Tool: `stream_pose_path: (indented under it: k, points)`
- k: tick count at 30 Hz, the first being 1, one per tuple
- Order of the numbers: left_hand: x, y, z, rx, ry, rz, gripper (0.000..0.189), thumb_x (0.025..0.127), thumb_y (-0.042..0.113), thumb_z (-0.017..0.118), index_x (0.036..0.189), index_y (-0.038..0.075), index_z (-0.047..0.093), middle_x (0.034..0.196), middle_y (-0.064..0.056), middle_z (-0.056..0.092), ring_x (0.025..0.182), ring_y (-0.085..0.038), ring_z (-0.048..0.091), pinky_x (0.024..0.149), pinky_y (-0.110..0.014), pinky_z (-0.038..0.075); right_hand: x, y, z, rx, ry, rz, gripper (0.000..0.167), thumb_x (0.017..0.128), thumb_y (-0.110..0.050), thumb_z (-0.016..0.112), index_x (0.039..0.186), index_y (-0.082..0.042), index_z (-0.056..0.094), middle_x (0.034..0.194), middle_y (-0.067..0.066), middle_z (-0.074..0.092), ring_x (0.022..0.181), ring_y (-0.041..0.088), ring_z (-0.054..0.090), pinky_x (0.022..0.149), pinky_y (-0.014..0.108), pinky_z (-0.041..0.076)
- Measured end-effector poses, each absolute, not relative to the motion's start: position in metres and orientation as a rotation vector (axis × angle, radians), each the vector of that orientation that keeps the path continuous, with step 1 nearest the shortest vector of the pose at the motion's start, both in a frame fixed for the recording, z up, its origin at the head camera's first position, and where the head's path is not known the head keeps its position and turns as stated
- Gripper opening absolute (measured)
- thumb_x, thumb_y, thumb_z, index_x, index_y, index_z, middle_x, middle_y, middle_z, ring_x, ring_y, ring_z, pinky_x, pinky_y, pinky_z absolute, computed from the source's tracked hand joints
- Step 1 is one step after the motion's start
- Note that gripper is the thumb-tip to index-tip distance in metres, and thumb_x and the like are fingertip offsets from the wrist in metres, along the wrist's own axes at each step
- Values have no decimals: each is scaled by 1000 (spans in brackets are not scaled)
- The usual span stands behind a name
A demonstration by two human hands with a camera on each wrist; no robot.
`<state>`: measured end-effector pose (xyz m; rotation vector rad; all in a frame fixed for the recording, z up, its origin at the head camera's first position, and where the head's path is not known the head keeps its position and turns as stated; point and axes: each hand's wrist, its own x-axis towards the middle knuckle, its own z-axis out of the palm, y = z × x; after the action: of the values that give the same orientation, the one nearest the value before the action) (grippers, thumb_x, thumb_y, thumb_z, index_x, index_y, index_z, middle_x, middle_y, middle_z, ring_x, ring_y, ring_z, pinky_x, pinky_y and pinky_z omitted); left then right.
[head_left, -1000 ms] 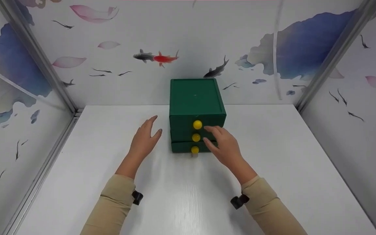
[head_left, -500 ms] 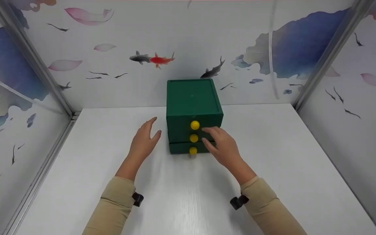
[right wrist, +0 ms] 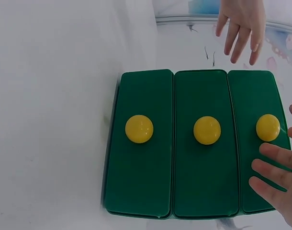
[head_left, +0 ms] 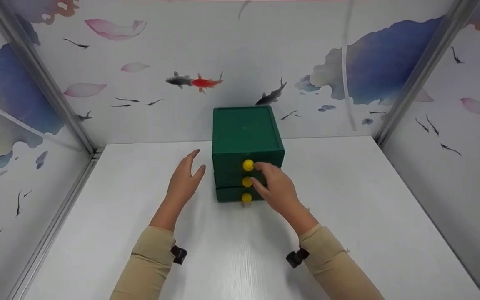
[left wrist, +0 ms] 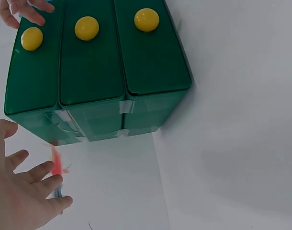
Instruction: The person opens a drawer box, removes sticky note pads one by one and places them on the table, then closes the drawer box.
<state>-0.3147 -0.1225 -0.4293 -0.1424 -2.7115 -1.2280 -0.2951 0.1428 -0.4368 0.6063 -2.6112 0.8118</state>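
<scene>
A green box with three stacked drawers (head_left: 246, 130) stands on the white table, each drawer bearing one round yellow knob. My right hand (head_left: 279, 187) hovers at the box's front, its fingers spread and slightly bent beside the top knob (head_left: 248, 165). In the right wrist view, the fingertips (right wrist: 268, 167) lie close to the top drawer's knob (right wrist: 268, 127); whether they touch it I cannot tell. To the left of the box, apart from it, my left hand (head_left: 182, 180) is held with loosely extended fingers and nothing in them. All three drawers look closed.
White panels printed with fish, petals and blue leaves surround the white table (head_left: 140, 200) at the back (head_left: 161, 125) and both sides. Metal corner posts (head_left: 48, 79) join them. Clear tape (left wrist: 127, 106) shows on the box's side.
My right hand has moved slightly left, closer to the top knob. The left hand has stayed nearly where it was. The head view has shifted a little.
</scene>
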Motion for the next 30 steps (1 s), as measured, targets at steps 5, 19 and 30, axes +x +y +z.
stream_pose_path:
  k: [5,19,30]
  points:
    - [-325,-113,-426,-111,-2567,-1549,52,104,37,44,150,15,36,150,-10,41,139,-24,34,110,-44,30,-301,132,-433,549,-2648,767,40,98,-32,60,131,-10,55,125,6,61,109,23,58,95,43,47]
    - [-356,-92,-418,44,-2479,-2167,67,101,52,40,156,16,23,157,-13,26,136,-37,36,108,-52,31,-307,115,-438,469,-2616,660,36,94,-31,67,125,-13,59,104,5,62,82,20,59,79,34,54]
    - [-366,-88,-408,161,-2451,-2355,81,94,52,56,157,20,17,158,-14,22,137,-44,31,103,-58,35,-314,111,-428,452,-2669,661,25,93,-30,68,110,-14,58,95,5,64,78,20,60,75,35,54]
